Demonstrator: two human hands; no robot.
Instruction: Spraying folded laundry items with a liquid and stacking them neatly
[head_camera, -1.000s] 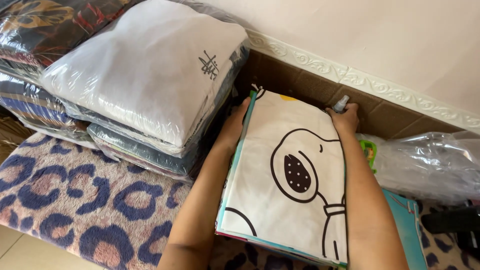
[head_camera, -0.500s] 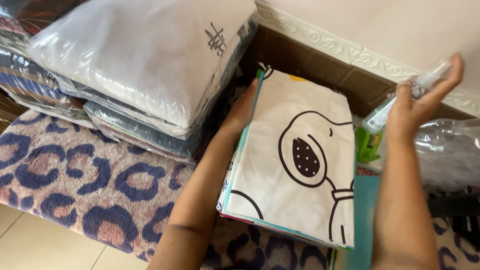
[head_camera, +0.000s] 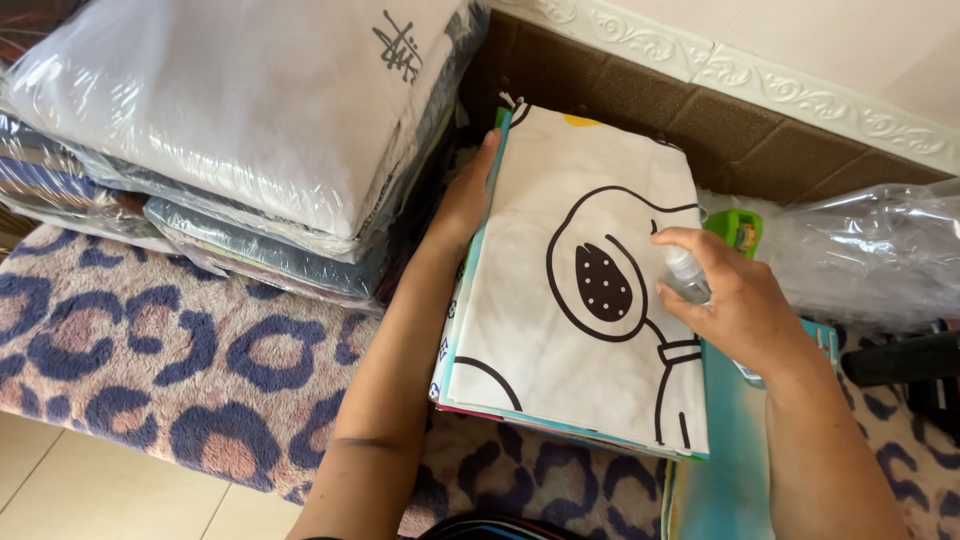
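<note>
The right hand (head_camera: 735, 305), raised toward the wall half a second ago, has come back down over the folded white cartoon-dog fabric (head_camera: 580, 290), its grip closed around a small clear bottle (head_camera: 688, 274). The left hand (head_camera: 468, 195) still lies flat, fingers spread, along the fabric's left edge, beside the stack of bagged bedding (head_camera: 250, 130) on the leopard-print blanket (head_camera: 150, 340).

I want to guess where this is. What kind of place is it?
Probably a room in a home. Bagged bedding is stacked on a leopard-print rug, folded cartoon-dog fabric lies beside it, and a moulded wall trim runs behind.
</note>
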